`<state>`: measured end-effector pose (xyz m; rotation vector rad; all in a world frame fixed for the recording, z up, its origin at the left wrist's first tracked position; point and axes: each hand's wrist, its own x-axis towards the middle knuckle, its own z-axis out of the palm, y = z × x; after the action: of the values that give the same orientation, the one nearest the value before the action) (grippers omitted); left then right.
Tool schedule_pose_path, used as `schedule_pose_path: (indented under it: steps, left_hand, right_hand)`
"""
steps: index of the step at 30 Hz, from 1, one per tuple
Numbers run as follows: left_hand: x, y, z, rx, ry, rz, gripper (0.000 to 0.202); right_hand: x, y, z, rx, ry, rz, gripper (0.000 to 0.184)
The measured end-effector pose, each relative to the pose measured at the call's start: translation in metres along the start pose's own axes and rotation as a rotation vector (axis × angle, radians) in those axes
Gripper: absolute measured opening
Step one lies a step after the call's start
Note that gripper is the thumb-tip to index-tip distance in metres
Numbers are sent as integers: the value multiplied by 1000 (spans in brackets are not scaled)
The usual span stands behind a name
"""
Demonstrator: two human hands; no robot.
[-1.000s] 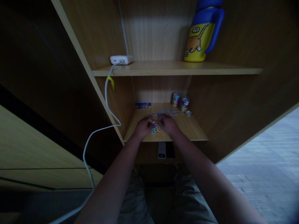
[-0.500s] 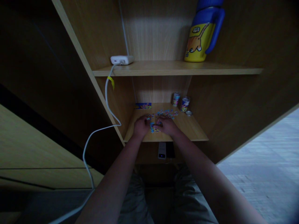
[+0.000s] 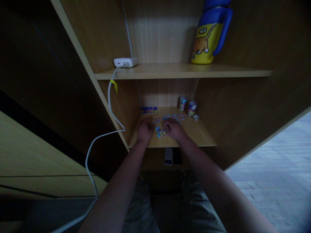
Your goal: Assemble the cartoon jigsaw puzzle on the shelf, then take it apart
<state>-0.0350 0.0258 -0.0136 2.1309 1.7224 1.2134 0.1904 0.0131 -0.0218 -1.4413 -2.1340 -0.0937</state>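
Small colourful jigsaw pieces lie loose toward the back of the lower shelf board. In front of them is a joined patch of puzzle, blue and yellow, between my two hands. My right hand is just right of the patch, at the near edge of the loose pieces; thumb and fingers are drawn together, and whatever is in them is too small to make out. Left of the patch, my left hand rests low with its fingers curled, their tips hidden. A smaller cluster of pieces lies beside it.
Two printed cans and a round metal lid stand back right. A printed card leans at the back left. Above, a shelf holds a white charger with a hanging cable and a blue-yellow bottle.
My left hand has drawn slightly left, away from the joined patch. My right hand has pulled back off the patch to the right, leaving more of it visible.
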Motion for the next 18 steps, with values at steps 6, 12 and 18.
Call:
schedule_pose_path:
  steps: [6, 12, 18]
  left_hand:
    - [-3, 10, -1, -14, -220, 191, 16]
    - [-6, 18, -3, 54, -253, 244, 6]
    - [-8, 22, -3, 118, -270, 293, 8]
  right_hand:
    - [-2, -2, -2, -105, 25, 116, 34]
    - [-1, -3, -5, -17, 14, 34, 20]
    - [-2, -5, -7, -20, -40, 49, 9]
